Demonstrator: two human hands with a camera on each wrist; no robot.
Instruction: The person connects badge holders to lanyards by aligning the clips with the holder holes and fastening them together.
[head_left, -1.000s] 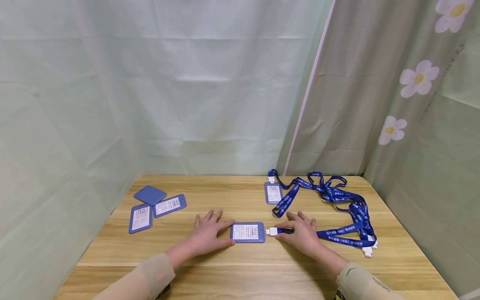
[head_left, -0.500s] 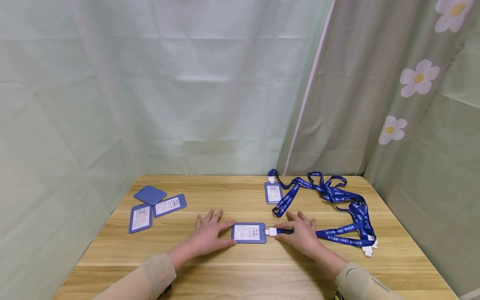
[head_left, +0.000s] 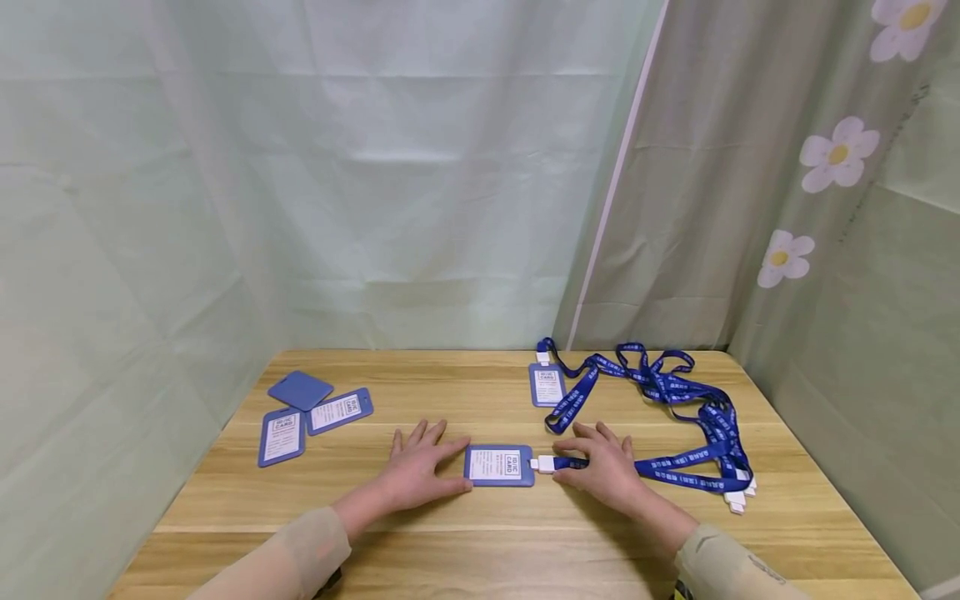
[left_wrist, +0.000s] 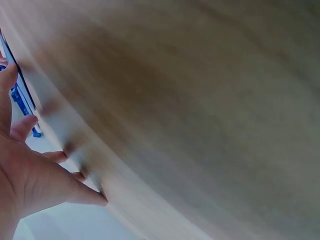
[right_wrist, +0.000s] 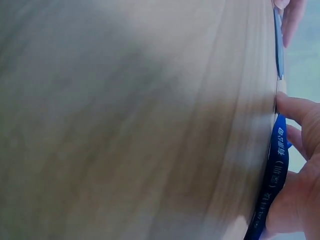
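A blue card holder (head_left: 498, 466) with a white card lies flat near the middle of the table. My left hand (head_left: 420, 473) holds its left end, thumb and forefinger at opposite corners, the other fingers spread on the table. My right hand (head_left: 602, 471) pinches a blue lanyard (head_left: 675, 464) just behind its white clip (head_left: 547, 464). The clip's narrow tip meets the slotted end of the card holder; whether it passes through the slot is too small to tell. In the right wrist view, the printed lanyard strap (right_wrist: 272, 180) runs beneath my hand.
Three more card holders (head_left: 282, 437) lie at the left, one of them plain side up. Tangled lanyards (head_left: 716, 425) spread over the right, with white clips (head_left: 737, 498) at their near end. Another card holder (head_left: 547, 385) sits clipped to a lanyard at the back. Curtains (head_left: 450, 208) hang behind the table.
The card holder and my left hand have shifted slightly right, closing the small gap between the holder's slotted end and the clip's tip. My right hand has barely moved.
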